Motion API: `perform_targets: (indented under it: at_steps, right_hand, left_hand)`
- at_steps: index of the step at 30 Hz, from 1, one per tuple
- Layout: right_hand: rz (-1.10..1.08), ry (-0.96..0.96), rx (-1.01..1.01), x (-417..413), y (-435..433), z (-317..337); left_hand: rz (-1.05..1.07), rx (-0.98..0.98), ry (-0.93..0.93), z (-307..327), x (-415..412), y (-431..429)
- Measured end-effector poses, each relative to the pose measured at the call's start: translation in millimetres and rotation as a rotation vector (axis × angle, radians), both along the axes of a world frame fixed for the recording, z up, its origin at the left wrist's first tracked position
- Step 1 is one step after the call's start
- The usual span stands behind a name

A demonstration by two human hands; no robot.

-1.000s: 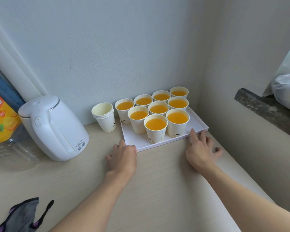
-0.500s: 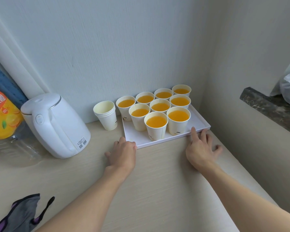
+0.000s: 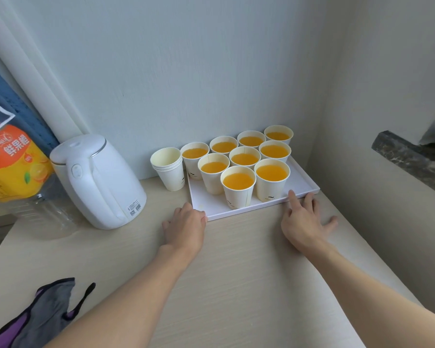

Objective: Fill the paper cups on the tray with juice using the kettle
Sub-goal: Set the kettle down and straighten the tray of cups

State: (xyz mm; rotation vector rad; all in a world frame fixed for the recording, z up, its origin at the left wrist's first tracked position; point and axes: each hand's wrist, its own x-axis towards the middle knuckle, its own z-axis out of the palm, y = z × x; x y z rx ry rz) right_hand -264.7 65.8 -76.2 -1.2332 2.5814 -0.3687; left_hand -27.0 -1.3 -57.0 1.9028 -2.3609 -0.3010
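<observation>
A white tray (image 3: 302,182) sits in the corner of a pale wooden counter (image 3: 236,285). On it stand several paper cups of orange juice (image 3: 238,187). A white electric kettle (image 3: 96,182) stands upright to the left, lid down. My left hand (image 3: 185,226) rests on the counter with its fingers touching the tray's near left corner. My right hand (image 3: 304,219) lies flat with spread fingers, its fingertips against the tray's front edge near the right end. Neither hand holds anything.
A stack of empty paper cups (image 3: 168,169) stands between the kettle and the tray. An orange juice bottle (image 3: 13,164) lies at far left. A grey and purple cloth (image 3: 35,320) lies at the near left edge. Walls close the back and right; a dark stone ledge (image 3: 409,159) juts out on the right.
The tray with its cups has slid slightly farther toward the corner, with both hands following its front edge. The kettle has not moved.
</observation>
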Motion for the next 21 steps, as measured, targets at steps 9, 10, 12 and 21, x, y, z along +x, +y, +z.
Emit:
perform_targets:
  at_steps: [9, 10, 12, 21]
  right_hand:
    - [-0.077, 0.13, -0.118, 31.9, 4.1, 8.3]
    - [-0.068, 0.141, -0.178, 45.5, 0.5, 12.8]
    - [0.02, 0.075, -0.305, 77.7, -8.1, 25.2]
    - [0.536, -0.666, -0.482, 288.5, -47.3, 89.6]
  left_hand:
    - [0.019, -0.077, 0.318, 2.8, 35.0, 1.7]
    - [0.042, -0.159, 0.387, 7.0, 46.4, 3.1]
    - [0.066, -0.368, 0.536, 19.2, 69.8, 6.7]
    - [0.467, -0.987, 1.032, 96.7, 188.1, 0.3]
